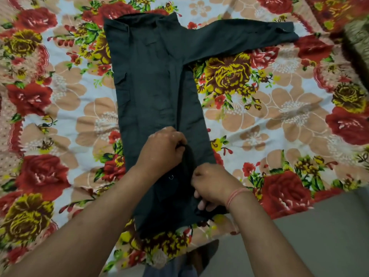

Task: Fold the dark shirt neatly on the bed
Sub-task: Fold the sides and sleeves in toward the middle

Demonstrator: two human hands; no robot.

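The dark shirt (151,80) lies lengthwise on the flowered bed sheet (259,124), collar at the far end. Its left side is folded over the body. One long sleeve (239,40) stretches out flat to the far right. My left hand (163,146) is closed on a raised fold of cloth near the shirt's lower middle. My right hand (211,184) pinches the shirt's near right edge, a pink thread band on its wrist. The near hem is partly hidden under my forearms.
The sheet's near edge (239,226) runs diagonally at lower right, with grey floor (319,236) beyond it. A dark patterned object (357,43) sits at the far right edge. Bare sheet lies on both sides of the shirt.
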